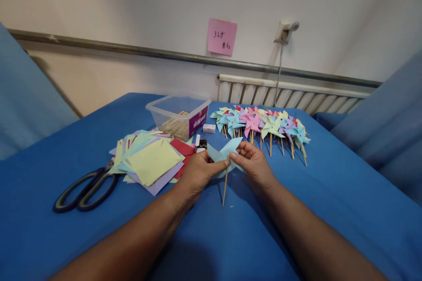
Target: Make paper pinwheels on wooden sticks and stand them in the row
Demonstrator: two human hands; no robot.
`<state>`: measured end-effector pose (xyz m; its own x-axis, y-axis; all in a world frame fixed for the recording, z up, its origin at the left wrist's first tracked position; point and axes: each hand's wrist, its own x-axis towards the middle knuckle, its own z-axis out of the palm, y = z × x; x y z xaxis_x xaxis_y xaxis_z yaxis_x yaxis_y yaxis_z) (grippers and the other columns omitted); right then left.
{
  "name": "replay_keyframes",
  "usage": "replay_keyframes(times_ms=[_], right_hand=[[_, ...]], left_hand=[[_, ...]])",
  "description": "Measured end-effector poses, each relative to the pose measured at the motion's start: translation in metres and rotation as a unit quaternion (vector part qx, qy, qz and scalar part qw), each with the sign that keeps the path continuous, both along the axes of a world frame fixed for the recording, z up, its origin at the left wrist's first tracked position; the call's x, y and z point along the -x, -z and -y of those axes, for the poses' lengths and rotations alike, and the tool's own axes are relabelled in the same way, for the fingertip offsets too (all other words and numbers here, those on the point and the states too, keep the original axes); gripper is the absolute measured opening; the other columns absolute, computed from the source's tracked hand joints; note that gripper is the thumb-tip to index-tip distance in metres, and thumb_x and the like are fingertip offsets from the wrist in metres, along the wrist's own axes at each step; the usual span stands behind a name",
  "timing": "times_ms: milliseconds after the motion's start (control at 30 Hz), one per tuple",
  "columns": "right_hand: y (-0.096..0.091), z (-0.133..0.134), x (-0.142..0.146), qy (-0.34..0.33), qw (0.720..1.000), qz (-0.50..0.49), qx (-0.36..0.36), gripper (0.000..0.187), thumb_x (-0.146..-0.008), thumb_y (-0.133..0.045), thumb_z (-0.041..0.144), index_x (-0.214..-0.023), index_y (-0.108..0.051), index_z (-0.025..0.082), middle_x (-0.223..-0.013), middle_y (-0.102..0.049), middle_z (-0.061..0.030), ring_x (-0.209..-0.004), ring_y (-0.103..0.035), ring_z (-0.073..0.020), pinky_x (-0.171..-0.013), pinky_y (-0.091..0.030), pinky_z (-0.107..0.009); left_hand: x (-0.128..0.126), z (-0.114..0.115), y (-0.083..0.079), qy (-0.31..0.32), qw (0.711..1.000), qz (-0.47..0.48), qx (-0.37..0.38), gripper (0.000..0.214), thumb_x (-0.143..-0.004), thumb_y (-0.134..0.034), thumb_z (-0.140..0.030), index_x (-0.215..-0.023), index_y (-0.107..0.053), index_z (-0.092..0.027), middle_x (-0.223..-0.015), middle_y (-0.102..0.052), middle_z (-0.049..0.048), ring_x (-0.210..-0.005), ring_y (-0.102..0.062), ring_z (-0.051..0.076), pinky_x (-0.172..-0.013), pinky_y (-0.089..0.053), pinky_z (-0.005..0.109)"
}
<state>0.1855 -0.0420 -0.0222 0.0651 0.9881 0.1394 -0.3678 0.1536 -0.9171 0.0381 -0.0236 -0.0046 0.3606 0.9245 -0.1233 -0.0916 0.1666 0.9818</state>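
Observation:
Both my hands meet over the middle of the blue table. My left hand and my right hand pinch a light blue paper pinwheel between their fingertips. A thin wooden stick hangs down from the pinwheel's centre, its lower end close to the cloth. The fingers of both hands are closed on the paper and the stick's top.
A spread pile of coloured paper squares lies to the left, with black-handled scissors beside it. A clear plastic box holds sticks behind. A row of several finished pinwheels lies at the back right. A small white box sits near them.

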Motion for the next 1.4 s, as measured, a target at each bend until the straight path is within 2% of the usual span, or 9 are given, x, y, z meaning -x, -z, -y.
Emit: replay_keyframes(times_ms=[133, 300, 633, 933, 1167, 1400], right_hand=[[0.0001, -0.0011, -0.0017, -0.005, 1.000, -0.005, -0.012, 0.026, -0.064, -0.078, 0.028, -0.083, -0.063, 0.019, -0.076, -0.069, 0.0006, -0.068, -0.063, -0.0130, -0.068, -0.049, -0.027], [-0.0018, -0.0012, 0.0004, -0.010, 1.000, 0.008, -0.019, 0.026, -0.064, -0.078, 0.028, -0.085, -0.064, 0.020, -0.081, -0.070, -0.0008, -0.075, -0.065, -0.0152, -0.074, -0.050, -0.030], [0.0005, 0.0000, 0.0074, 0.020, 0.999, 0.020, -0.016, 0.029, -0.064, -0.078, 0.030, -0.088, -0.064, 0.021, -0.088, -0.071, -0.0023, -0.083, -0.065, -0.0171, -0.084, -0.049, -0.035], [0.0023, 0.0013, 0.0015, -0.032, 0.999, 0.024, -0.017, 0.032, -0.066, -0.077, 0.033, -0.093, -0.064, 0.022, -0.093, -0.071, -0.0036, -0.089, -0.065, -0.0196, -0.086, -0.049, -0.037], [0.0009, 0.0014, 0.0044, -0.017, 0.998, 0.044, -0.039, 0.024, -0.067, -0.076, 0.028, -0.087, -0.064, 0.022, -0.088, -0.070, -0.0007, -0.086, -0.064, -0.0161, -0.084, -0.048, -0.033], [-0.0004, 0.0036, 0.0006, -0.056, 0.998, 0.015, -0.007, 0.030, -0.065, -0.078, 0.032, -0.090, -0.064, 0.022, -0.086, -0.070, -0.0013, -0.082, -0.065, -0.0168, -0.083, -0.049, -0.034]], left_hand=[[-0.0001, 0.0021, -0.0006, 0.009, 1.000, -0.001, 0.016, 0.035, -0.062, -0.078, -0.033, -0.090, -0.071, -0.013, -0.084, -0.073, 0.0088, -0.071, -0.066, 0.020, -0.070, -0.048, 0.031], [-0.0014, 0.0025, 0.0000, 0.006, 0.999, 0.010, 0.037, 0.035, -0.061, -0.078, -0.032, -0.090, -0.071, -0.012, -0.082, -0.073, 0.0090, -0.070, -0.067, 0.021, -0.068, -0.049, 0.032], [-0.0009, 0.0030, 0.0036, 0.011, 0.998, 0.026, 0.058, 0.036, -0.061, -0.078, -0.029, -0.092, -0.072, -0.012, -0.082, -0.073, 0.0083, -0.067, -0.065, 0.019, -0.065, -0.048, 0.029], [0.0008, 0.0049, -0.0013, 0.008, 0.998, 0.019, 0.059, 0.035, -0.060, -0.078, -0.029, -0.089, -0.072, -0.011, -0.081, -0.072, 0.0096, -0.068, -0.066, 0.022, -0.067, -0.049, 0.032], [0.0019, 0.0039, 0.0015, 0.008, 0.998, 0.011, 0.063, 0.033, -0.061, -0.077, -0.029, -0.087, -0.072, -0.010, -0.079, -0.072, 0.0097, -0.070, -0.067, 0.024, -0.069, -0.049, 0.034], [0.0014, 0.0072, -0.0052, 0.023, 0.995, 0.046, 0.083, 0.034, -0.060, -0.078, -0.027, -0.090, -0.073, -0.010, -0.082, -0.073, 0.0108, -0.069, -0.067, 0.022, -0.071, -0.050, 0.035]])
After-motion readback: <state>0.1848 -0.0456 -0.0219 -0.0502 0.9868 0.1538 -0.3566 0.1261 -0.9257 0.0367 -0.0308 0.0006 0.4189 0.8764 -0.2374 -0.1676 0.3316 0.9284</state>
